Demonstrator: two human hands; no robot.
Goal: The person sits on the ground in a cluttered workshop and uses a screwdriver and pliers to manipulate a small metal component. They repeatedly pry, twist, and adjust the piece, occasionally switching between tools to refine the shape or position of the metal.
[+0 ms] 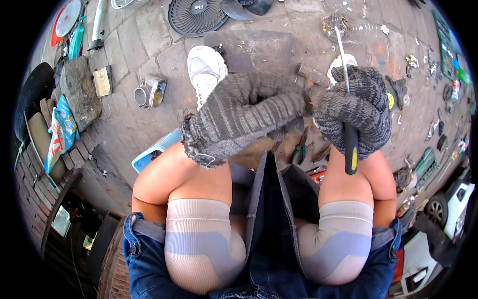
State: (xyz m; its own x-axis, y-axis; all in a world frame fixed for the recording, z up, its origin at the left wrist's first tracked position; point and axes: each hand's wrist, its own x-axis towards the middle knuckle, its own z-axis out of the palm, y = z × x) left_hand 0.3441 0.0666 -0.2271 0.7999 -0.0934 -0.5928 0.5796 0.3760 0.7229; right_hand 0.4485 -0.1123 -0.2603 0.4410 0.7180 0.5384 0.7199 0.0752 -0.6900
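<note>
Screwdriver (351, 147) is pointing away from me, clamped in my right hand (367, 112); my curled left hand (241, 112) is hovering left of it, its grip unclear.

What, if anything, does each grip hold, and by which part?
The right grip holds a screwdriver around where shaft meets handle. Left grip: it cannot be told.

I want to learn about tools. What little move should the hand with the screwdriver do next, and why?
Perhaps slide the right hand farther onto the screwdriver's handle. It seems to wrap near where the metal shaft meets the handle, and much of the black-and-yellow handle sticks out toward the person, so holding more of it might be steadier.
</note>
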